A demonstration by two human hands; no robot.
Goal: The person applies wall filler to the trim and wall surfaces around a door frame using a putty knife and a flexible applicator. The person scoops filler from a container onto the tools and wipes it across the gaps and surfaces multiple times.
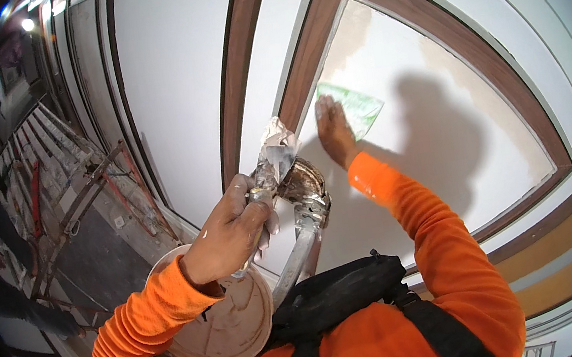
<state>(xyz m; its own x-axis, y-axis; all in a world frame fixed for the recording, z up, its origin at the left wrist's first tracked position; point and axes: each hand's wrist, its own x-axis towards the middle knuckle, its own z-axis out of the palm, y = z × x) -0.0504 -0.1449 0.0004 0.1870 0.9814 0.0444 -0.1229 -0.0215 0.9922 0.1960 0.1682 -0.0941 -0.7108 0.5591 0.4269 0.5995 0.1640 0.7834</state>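
One white-smeared scraper [277, 162], gripped in closed left hand [230, 221], right hand [336, 129] nearly flat against pale green sheet [357, 107]

The sheet [362, 108] is patchy green and white; the panel [396, 58], white blotched with beige; its frame [317, 39], streaky brown. The sleeves [439, 231] are bright orange, the paste [225, 325] is pinkish beige, the bag [342, 289] black.

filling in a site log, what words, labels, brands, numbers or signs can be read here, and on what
No readable text anywhere.
Green-and-white sheet under the right hand: none legible.
Smeared tool in the left hand: none legible.
Tub and black bag: none legible.
Dark grey surface at left: too dim to tell.
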